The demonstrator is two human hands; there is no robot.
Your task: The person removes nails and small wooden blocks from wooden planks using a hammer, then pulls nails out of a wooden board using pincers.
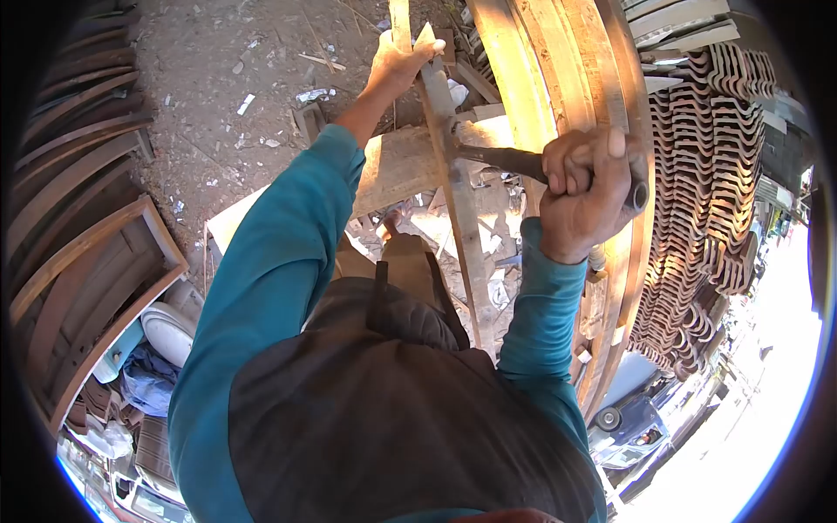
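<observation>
My left hand [403,63] is closed round the upper end of a long narrow wooden slat [459,209], its thumb pointing right. A lighter wooden strip [400,17] rises above the same hand. My right hand [582,193] grips a hammer [506,159] by its dark handle, whose round hollow end shows at the right of the fist. The hammer's far end lies close to the slat; I cannot tell whether they touch. Beneath the slat, a wide wooden board [397,170] runs crosswise.
Long curved wooden beams [567,65] stand on the right, beyond them stacked roof tiles [697,174]. Curved wooden pieces [74,166] and a wooden frame [166,235] line the left. Scraps litter the dirt ground [227,78]. My bare foot [392,222] shows below.
</observation>
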